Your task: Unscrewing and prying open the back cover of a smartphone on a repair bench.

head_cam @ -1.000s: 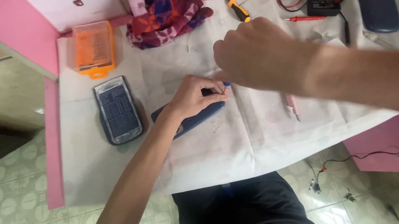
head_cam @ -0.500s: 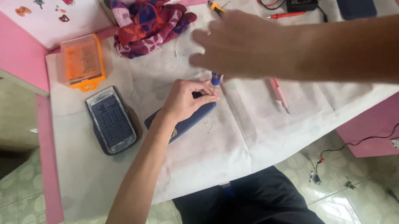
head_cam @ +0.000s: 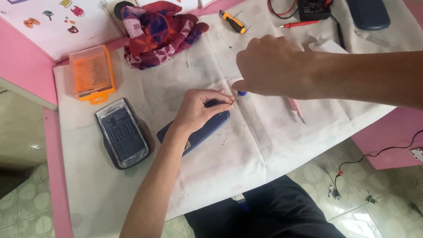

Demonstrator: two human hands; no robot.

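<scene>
Now right hand [head_cam: 268, 67] nearer left hand [head_cam: 197, 110]

Head camera looks steeply down, close over the table [head_cam: 95, 197].

Left hand [head_cam: 197, 110]: bare, no glove, ring or watch visible. Left forearm: bare to near frame edge, no sleeve in view. Right hand [head_cam: 268, 67]: bare, likewise unadorned. Right forearm: bare to right frame edge. Lower body: dark, black-looking garment, plain, no visible markings.
</scene>
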